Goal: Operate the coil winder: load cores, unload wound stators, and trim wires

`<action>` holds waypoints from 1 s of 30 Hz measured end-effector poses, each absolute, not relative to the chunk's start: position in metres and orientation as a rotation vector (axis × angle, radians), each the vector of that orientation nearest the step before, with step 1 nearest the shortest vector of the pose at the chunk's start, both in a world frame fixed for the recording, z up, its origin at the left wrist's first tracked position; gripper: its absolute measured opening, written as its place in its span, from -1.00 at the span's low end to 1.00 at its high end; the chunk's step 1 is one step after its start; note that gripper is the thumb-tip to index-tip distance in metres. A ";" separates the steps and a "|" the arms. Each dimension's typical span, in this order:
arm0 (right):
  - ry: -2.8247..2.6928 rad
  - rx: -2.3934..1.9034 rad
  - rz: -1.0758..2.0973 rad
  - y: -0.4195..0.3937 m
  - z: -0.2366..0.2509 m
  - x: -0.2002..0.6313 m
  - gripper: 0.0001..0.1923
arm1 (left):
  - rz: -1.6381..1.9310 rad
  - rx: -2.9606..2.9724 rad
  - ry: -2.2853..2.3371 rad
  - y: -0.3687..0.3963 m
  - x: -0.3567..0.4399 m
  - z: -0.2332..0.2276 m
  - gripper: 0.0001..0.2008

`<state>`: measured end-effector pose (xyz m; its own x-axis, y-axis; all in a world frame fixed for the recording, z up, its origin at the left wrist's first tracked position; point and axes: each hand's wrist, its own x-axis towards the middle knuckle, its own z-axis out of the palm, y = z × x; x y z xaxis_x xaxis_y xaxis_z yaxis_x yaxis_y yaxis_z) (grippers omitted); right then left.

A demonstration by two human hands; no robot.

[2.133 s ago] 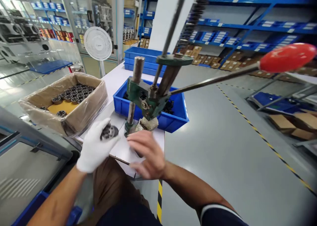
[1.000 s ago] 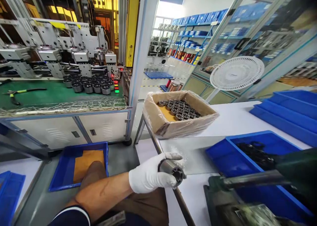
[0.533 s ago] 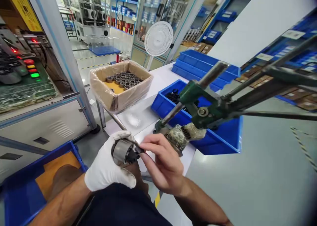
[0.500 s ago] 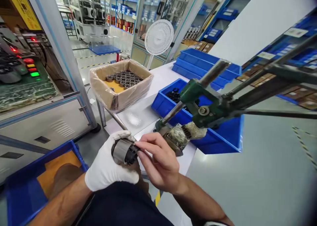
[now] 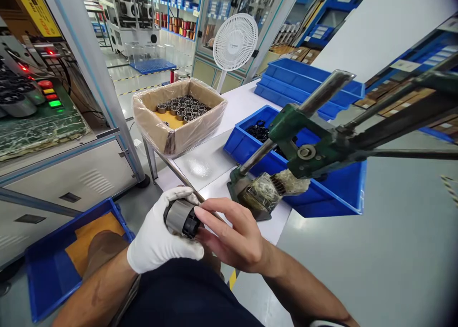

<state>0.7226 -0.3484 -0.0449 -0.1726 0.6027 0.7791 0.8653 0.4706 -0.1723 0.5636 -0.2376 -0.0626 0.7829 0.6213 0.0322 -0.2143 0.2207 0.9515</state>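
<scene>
My left hand (image 5: pixel 157 238), in a white glove, is wrapped round a motor stator core (image 5: pixel 179 216), a grey metal cylinder with a dark rim and a black plastic end piece (image 5: pixel 191 225). The core lies tilted, its black end facing right. My bare right hand (image 5: pixel 234 234) is closed in at that end, index finger on the black plastic edge and the other fingers beneath it. Part of its grip is hidden behind the core. To the right of my hands stands a green hand press (image 5: pixel 300 145) with a worn, tape-wrapped block (image 5: pixel 263 193) at its base.
A plastic-lined carton (image 5: pixel 168 138) of similar cores sits on the white table (image 5: pixel 243 90). Behind the press, a blue bin (image 5: pixel 238 143) holds black parts. Stacked blue trays (image 5: pixel 286 81) and a white fan (image 5: pixel 235 43) stand farther back. Another blue bin (image 5: pixel 53 289) is low at left.
My right fingers have shifted from a pinch at the core's upper edge to lying along its black end. My left hand keeps its hold. The camera view has moved slightly.
</scene>
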 end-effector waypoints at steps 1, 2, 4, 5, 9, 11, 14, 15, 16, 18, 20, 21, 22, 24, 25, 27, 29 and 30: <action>-1.883 -1.235 -0.398 -0.349 -0.045 0.723 -0.61 | 0.588 1.219 0.397 -0.238 0.563 -0.063 -0.15; -1.882 -1.243 -0.400 -0.349 -0.045 0.723 -0.61 | 0.577 1.216 0.398 -0.237 0.562 -0.064 -0.15; -1.877 -1.243 -0.387 -0.349 -0.045 0.723 -0.61 | 0.566 1.207 0.400 -0.237 0.561 -0.065 -0.14; -1.877 -1.231 -0.370 -0.349 -0.045 0.723 -0.61 | 0.563 1.203 0.403 -0.237 0.561 -0.066 -0.13; -1.882 -1.167 -0.299 -0.347 -0.044 0.725 -0.55 | 0.561 1.196 0.416 -0.238 0.562 -0.064 -0.10; -1.881 -1.161 -0.294 -0.347 -0.044 0.726 -0.54 | 0.556 1.184 0.405 -0.238 0.563 -0.063 -0.09; -1.896 -1.142 -0.297 -0.347 -0.043 0.727 -0.56 | 0.546 1.164 0.390 -0.238 0.565 -0.062 -0.07; -1.905 -1.135 -0.295 -0.347 -0.043 0.728 -0.57 | 0.540 1.163 0.390 -0.238 0.565 -0.062 -0.07; -1.915 -1.131 -0.294 -0.347 -0.043 0.728 -0.57 | 0.530 1.168 0.392 -0.238 0.565 -0.062 -0.08; -1.924 -1.146 -0.289 -0.347 -0.043 0.730 -0.56 | 0.510 1.193 0.402 -0.238 0.564 -0.061 -0.09; -1.929 -1.182 -0.287 -0.345 -0.044 0.731 -0.56 | 0.493 1.235 0.414 -0.237 0.564 -0.060 -0.12; -1.938 -1.190 -0.285 -0.345 -0.044 0.731 -0.56 | 0.489 1.262 0.425 -0.237 0.564 -0.059 -0.14; -1.951 -1.184 -0.284 -0.344 -0.044 0.731 -0.56 | 0.491 1.288 0.438 -0.237 0.563 -0.059 -0.17; -1.986 -1.156 -0.293 -0.345 -0.046 0.730 -0.58 | 0.521 1.337 0.474 -0.239 0.563 -0.060 -0.29; -1.996 -1.156 -0.308 -0.346 -0.047 0.729 -0.59 | 0.545 1.355 0.486 -0.240 0.562 -0.061 -0.34; -1.993 -1.202 -0.346 -0.349 -0.052 0.728 -0.58 | 0.582 1.366 0.493 -0.244 0.562 -0.067 -0.40; -1.979 -1.234 -0.360 -0.350 -0.057 0.729 -0.57 | 0.589 1.366 0.493 -0.248 0.565 -0.072 -0.35; -1.968 -1.218 -0.360 -0.349 -0.060 0.730 -0.54 | 0.587 1.360 0.491 -0.248 0.567 -0.074 -0.32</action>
<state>0.7300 -0.3488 -0.0601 -0.2386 0.6314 0.7378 0.8516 0.5013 -0.1536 0.5675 -0.2484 -0.0740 0.7621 0.6474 0.0101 -0.1053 0.1084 0.9885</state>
